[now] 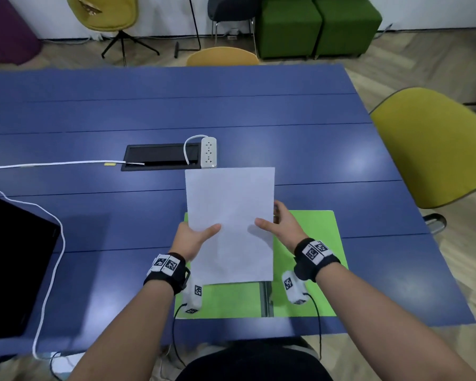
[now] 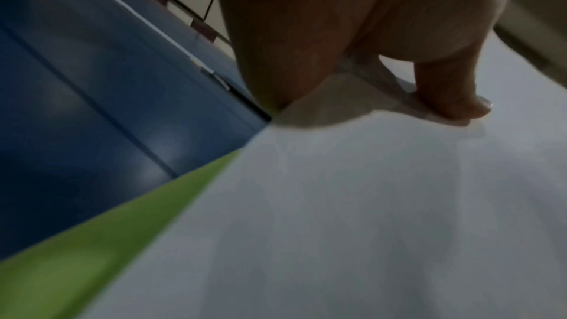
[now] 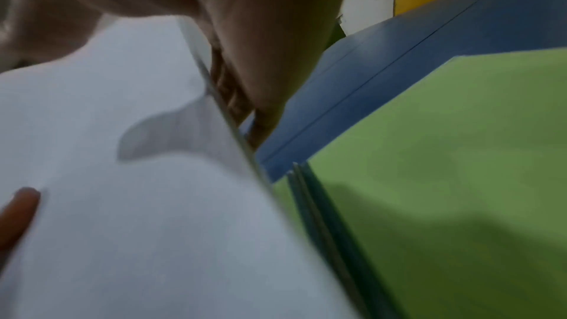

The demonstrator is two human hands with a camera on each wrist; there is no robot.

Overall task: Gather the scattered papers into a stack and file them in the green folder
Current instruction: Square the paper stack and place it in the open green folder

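Observation:
A stack of white papers [image 1: 230, 224] is held above the open green folder [image 1: 313, 232], which lies flat near the table's front edge. My left hand [image 1: 195, 237] grips the stack's left edge, thumb on top and fingers hidden beneath. My right hand [image 1: 278, 224] grips the right edge the same way. In the left wrist view the thumb presses on the papers [image 2: 352, 215] over the green folder [image 2: 92, 239]. In the right wrist view the papers [image 3: 138, 227] hang left of the folder's spine and green flap [image 3: 445, 166].
The blue table [image 1: 121, 215] carries a white power strip [image 1: 209, 152] beside a black cable hatch [image 1: 160, 156]. A white cord [image 1: 52, 237] loops by a black laptop [image 1: 8, 270] at the left. A yellow-green chair [image 1: 434, 147] stands to the right.

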